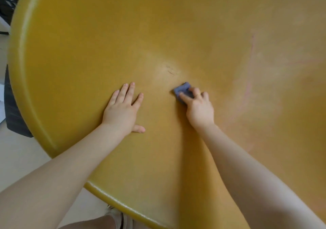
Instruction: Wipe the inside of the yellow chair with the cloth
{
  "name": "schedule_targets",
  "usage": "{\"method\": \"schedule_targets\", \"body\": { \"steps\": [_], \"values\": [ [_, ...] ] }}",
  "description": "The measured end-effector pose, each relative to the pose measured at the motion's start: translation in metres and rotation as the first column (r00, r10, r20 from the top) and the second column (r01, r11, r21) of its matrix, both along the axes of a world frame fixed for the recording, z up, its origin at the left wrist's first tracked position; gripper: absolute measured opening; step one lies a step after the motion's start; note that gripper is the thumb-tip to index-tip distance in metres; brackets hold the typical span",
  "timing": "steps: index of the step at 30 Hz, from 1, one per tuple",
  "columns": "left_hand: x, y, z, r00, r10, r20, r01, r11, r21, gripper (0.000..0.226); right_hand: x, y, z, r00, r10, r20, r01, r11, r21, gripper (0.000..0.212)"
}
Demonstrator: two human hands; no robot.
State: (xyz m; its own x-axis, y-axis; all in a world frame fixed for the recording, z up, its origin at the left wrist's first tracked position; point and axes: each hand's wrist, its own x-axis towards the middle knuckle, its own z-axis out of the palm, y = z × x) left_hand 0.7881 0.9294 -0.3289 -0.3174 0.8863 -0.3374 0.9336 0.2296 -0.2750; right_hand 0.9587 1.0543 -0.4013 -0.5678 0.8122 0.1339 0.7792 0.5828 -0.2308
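The yellow chair (pixel 88 43) fills most of the head view as a wide, smooth bowl with a rounded rim at the left and front. My right hand (pixel 199 108) grips a small folded blue cloth (pixel 182 90) and presses it onto the inner surface near the bowl's middle. My left hand (pixel 123 108) lies flat on the chair's inside, fingers spread, a little to the left of the cloth. Just above the cloth a few thin dark scratch marks (pixel 170 69) show on a paler patch.
Faint pinkish streaks and a dull whitish haze (pixel 250 80) run down the chair's right inner side. Pale floor (pixel 15 151) lies beyond the left rim, with a dark striped object (pixel 12 108) on it. My knee and shoe (pixel 112 216) sit below the front rim.
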Motion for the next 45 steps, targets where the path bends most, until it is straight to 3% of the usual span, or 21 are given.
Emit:
{"method": "schedule_targets", "body": {
  "steps": [5,12,16,23,28,34,38,41,45],
  "values": [
    [-0.002,0.000,-0.004,1.000,0.004,0.009,-0.004,1.000,0.020,0.105,-0.012,0.010,-0.003,0.977,-0.170,-0.126,0.168,0.985,-0.023,0.048],
    [0.008,0.004,-0.003,1.000,0.009,0.023,-0.009,1.000,0.025,0.109,0.000,-0.097,-0.011,0.953,0.155,-0.260,-0.176,0.983,-0.059,0.054],
    [0.009,0.010,-0.004,0.999,-0.013,0.046,0.013,1.000,0.009,0.113,0.010,-0.078,-0.008,0.940,0.267,-0.213,-0.282,0.958,-0.047,0.053],
    [0.003,0.007,-0.009,0.997,-0.041,0.063,0.039,0.999,0.032,0.109,0.020,0.014,-0.004,0.993,-0.084,-0.087,0.084,0.996,-0.001,0.041],
    [0.002,0.004,-0.009,0.996,-0.050,0.077,0.046,0.998,0.051,0.109,-0.006,-0.018,0.001,0.980,-0.183,-0.082,0.181,0.983,-0.031,0.043],
    [0.001,-0.012,0.021,0.996,-0.079,0.051,0.074,0.993,0.088,0.105,-0.023,-0.114,0.004,0.980,0.091,-0.177,-0.121,0.979,-0.164,0.049],
    [0.000,-0.045,0.036,0.994,-0.112,-0.015,0.112,0.993,0.025,0.109,-0.012,-0.095,0.003,0.954,0.257,-0.154,-0.277,0.952,-0.130,0.048],
    [0.005,-0.069,0.031,0.996,-0.047,-0.077,0.043,0.997,-0.056,0.111,-0.007,-0.048,0.003,0.993,0.103,-0.059,-0.109,0.988,-0.111,0.047],
    [0.007,-0.081,0.023,0.994,0.058,-0.089,-0.060,0.998,-0.030,0.110,-0.020,-0.026,0.009,0.981,-0.184,-0.063,0.169,0.966,-0.195,0.052]
  ]
}}
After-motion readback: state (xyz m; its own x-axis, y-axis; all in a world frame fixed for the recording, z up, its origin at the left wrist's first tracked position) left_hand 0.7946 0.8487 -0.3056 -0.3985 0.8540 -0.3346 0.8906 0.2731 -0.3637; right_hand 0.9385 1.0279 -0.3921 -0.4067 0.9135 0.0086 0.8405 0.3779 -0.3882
